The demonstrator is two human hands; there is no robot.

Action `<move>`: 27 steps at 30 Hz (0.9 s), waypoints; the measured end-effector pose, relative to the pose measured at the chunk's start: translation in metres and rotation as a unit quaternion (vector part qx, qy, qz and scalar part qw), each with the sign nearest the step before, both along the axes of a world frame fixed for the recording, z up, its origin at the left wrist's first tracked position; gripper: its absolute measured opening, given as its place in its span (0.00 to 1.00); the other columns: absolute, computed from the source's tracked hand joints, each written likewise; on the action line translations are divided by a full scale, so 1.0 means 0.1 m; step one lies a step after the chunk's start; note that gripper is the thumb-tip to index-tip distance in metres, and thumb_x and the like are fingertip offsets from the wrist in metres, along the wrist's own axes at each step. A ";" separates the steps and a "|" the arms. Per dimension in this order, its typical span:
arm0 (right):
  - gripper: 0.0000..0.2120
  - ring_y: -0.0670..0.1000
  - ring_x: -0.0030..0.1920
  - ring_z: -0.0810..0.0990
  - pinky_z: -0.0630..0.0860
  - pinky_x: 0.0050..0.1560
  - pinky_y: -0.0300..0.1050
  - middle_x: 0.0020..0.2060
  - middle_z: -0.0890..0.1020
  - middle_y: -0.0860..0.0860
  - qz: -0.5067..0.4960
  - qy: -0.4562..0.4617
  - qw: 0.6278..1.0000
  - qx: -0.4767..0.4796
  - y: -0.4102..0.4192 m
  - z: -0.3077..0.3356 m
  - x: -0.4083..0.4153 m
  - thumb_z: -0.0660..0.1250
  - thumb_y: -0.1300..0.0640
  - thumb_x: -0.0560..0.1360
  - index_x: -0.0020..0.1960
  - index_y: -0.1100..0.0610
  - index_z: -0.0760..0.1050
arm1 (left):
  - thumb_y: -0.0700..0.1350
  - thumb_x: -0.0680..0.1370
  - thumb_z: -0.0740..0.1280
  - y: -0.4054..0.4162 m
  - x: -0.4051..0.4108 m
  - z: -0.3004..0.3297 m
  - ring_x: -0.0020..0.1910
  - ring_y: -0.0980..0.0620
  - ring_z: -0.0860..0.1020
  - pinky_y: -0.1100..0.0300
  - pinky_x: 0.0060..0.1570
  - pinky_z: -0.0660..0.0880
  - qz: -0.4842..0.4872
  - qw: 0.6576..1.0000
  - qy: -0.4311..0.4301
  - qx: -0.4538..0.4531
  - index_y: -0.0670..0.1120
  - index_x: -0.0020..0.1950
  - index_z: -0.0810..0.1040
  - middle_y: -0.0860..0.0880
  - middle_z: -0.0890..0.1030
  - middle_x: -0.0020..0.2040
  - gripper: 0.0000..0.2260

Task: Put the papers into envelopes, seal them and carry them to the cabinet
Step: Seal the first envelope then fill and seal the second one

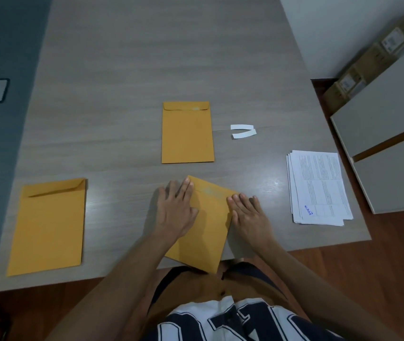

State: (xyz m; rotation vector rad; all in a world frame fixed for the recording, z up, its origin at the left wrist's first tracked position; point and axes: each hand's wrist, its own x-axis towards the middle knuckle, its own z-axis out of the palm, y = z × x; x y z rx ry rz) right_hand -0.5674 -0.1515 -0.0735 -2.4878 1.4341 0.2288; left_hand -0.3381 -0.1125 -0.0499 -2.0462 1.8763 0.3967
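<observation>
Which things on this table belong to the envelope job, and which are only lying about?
Belong to the job:
- envelope under both hands, pressed flat by left hand and right hand
- closed envelope at centre
- envelope with open flap at left
- stack of printed papers

Lying about:
- two white peeled strips
- cardboard boxes by the wall
- white panels, right

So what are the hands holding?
Nothing is gripped. Both hands, left hand and right hand, press flat on the envelope near its flap end.
</observation>
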 end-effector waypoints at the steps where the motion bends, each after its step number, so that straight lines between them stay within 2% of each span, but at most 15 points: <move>1: 0.27 0.54 0.68 0.73 0.53 0.74 0.53 0.65 0.78 0.53 -0.002 0.000 1.000 -0.004 0.00 0.00 0.02 0.39 0.52 0.84 0.69 0.57 0.72 | 0.59 0.82 0.47 -0.03 -0.05 0.03 0.79 0.41 0.49 0.37 0.74 0.50 0.015 1.000 0.003 -0.005 0.46 0.81 0.45 0.49 0.47 0.82 0.31; 3: 0.27 0.54 0.69 0.73 0.53 0.73 0.53 0.65 0.78 0.53 -0.008 -0.011 1.000 -0.009 0.01 -0.01 0.02 0.39 0.52 0.84 0.69 0.57 0.72 | 0.60 0.81 0.48 -0.09 -0.17 0.09 0.79 0.42 0.47 0.38 0.76 0.45 0.039 0.999 0.025 -0.024 0.44 0.81 0.48 0.46 0.49 0.82 0.33; 5: 0.27 0.54 0.68 0.73 0.54 0.73 0.53 0.64 0.78 0.53 -0.006 -0.015 1.000 -0.014 0.01 -0.03 0.00 0.40 0.52 0.84 0.69 0.57 0.73 | 0.60 0.81 0.47 -0.10 -0.33 0.10 0.80 0.43 0.45 0.40 0.77 0.44 0.004 0.997 0.060 -0.049 0.43 0.81 0.47 0.46 0.48 0.82 0.33; 7: 0.27 0.54 0.68 0.73 0.54 0.73 0.54 0.65 0.78 0.53 -0.001 -0.017 1.000 -0.013 0.01 -0.04 0.00 0.39 0.52 0.84 0.68 0.57 0.73 | 0.59 0.80 0.40 -0.04 -0.47 0.03 0.80 0.46 0.43 0.43 0.77 0.44 -0.069 0.993 0.079 -0.063 0.45 0.81 0.44 0.48 0.45 0.82 0.32; 9: 0.27 0.54 0.69 0.73 0.54 0.73 0.54 0.65 0.78 0.53 0.006 -0.024 0.999 -0.022 0.00 -0.06 0.00 0.38 0.52 0.84 0.69 0.57 0.73 | 0.59 0.78 0.35 0.02 -0.50 -0.08 0.80 0.50 0.41 0.43 0.77 0.43 -0.086 0.991 0.092 -0.054 0.48 0.81 0.43 0.50 0.42 0.82 0.32; 13: 0.26 0.53 0.69 0.73 0.58 0.71 0.57 0.65 0.78 0.52 0.021 -0.035 0.998 -0.046 -0.01 -0.09 -0.04 0.40 0.52 0.84 0.69 0.56 0.73 | 0.59 0.80 0.40 0.04 -0.36 -0.17 0.80 0.53 0.47 0.39 0.76 0.43 -0.041 0.993 0.101 -0.050 0.51 0.81 0.48 0.54 0.49 0.81 0.30; 15: 0.25 0.53 0.69 0.73 0.59 0.70 0.58 0.64 0.78 0.52 0.032 -0.031 0.997 -0.064 -0.01 -0.11 -0.04 0.41 0.52 0.84 0.69 0.55 0.72 | 0.59 0.80 0.41 0.06 -0.24 -0.21 0.80 0.52 0.50 0.39 0.76 0.44 -0.026 0.995 0.077 -0.049 0.51 0.81 0.51 0.54 0.52 0.81 0.30; 21: 0.26 0.53 0.69 0.73 0.59 0.70 0.59 0.64 0.78 0.52 0.058 -0.041 0.988 -0.137 -0.01 -0.19 -0.05 0.41 0.52 0.84 0.69 0.56 0.72 | 0.59 0.77 0.32 0.12 0.21 -0.17 0.80 0.47 0.47 0.39 0.74 0.38 0.022 0.998 0.027 -0.046 0.55 0.81 0.44 0.59 0.46 0.79 0.31; 23: 0.26 0.54 0.67 0.74 0.61 0.70 0.58 0.62 0.80 0.52 0.049 -0.052 0.985 -0.156 -0.02 -0.21 -0.03 0.42 0.52 0.83 0.66 0.56 0.75 | 0.59 0.77 0.32 0.12 0.17 -0.13 0.80 0.45 0.47 0.38 0.75 0.41 0.023 0.998 0.024 -0.044 0.54 0.80 0.43 0.58 0.44 0.79 0.31; 25: 0.23 0.56 0.63 0.78 0.67 0.69 0.58 0.57 0.83 0.52 0.024 -0.090 0.978 -0.185 -0.04 -0.19 0.03 0.49 0.53 0.82 0.60 0.56 0.81 | 0.59 0.77 0.35 0.09 0.12 -0.12 0.80 0.43 0.51 0.38 0.75 0.46 0.031 0.999 0.026 -0.033 0.52 0.81 0.47 0.56 0.48 0.79 0.32; 27: 0.17 0.57 0.55 0.81 0.77 0.59 0.57 0.48 0.85 0.55 0.001 -0.131 0.975 -0.177 -0.12 -0.10 0.12 0.58 0.54 0.77 0.52 0.57 0.84 | 0.58 0.79 0.46 0.05 0.10 -0.11 0.75 0.40 0.63 0.39 0.71 0.60 0.042 0.996 0.058 -0.062 0.48 0.78 0.62 0.51 0.64 0.78 0.30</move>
